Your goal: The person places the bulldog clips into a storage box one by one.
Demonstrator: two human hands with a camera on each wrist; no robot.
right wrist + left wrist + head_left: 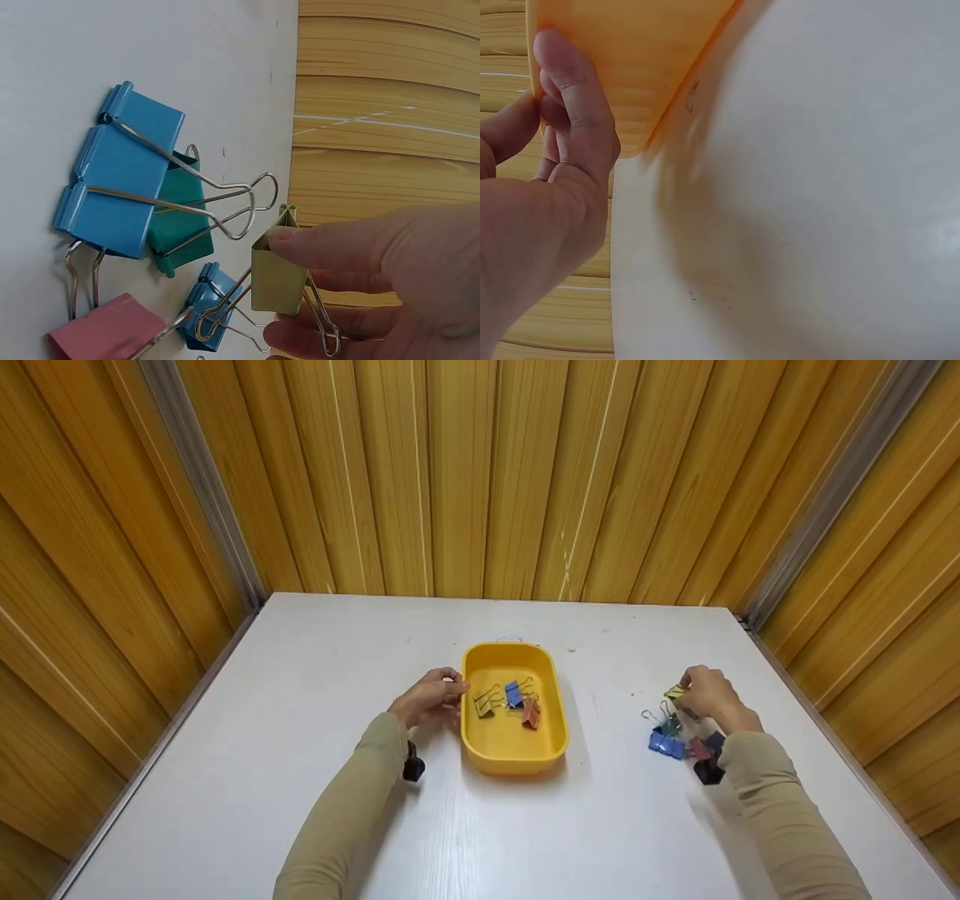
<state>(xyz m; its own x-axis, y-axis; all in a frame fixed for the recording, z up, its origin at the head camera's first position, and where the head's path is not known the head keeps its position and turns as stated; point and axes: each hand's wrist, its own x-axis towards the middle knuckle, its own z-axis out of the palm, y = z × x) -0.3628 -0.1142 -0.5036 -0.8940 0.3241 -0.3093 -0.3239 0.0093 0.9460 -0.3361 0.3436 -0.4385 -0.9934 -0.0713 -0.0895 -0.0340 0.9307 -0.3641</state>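
Observation:
My left hand point(433, 697) pinches the left rim of a yellow plastic tub point(514, 766), thumb on the rim and fingers against the outer wall point(577, 112). Inside the tub lie a yellow binder clip point(485, 709), a blue one point(514, 695) and a red one point(531, 714). Off to the right, my right hand point(709, 694) holds a yellow binder clip point(277, 274) between thumb and fingers. Beside it on the table are a large blue binder clip point(124, 172), a green one point(180, 214), a smaller blue one point(211, 306) and a red one point(109, 330).
A white table point(360, 630) carries everything. Wood-patterned panels point(457, 480) stand behind it and along both sides. A dark wrist device point(709, 771) hangs close over the clip pile, and another point(413, 763) sits at the left cuff.

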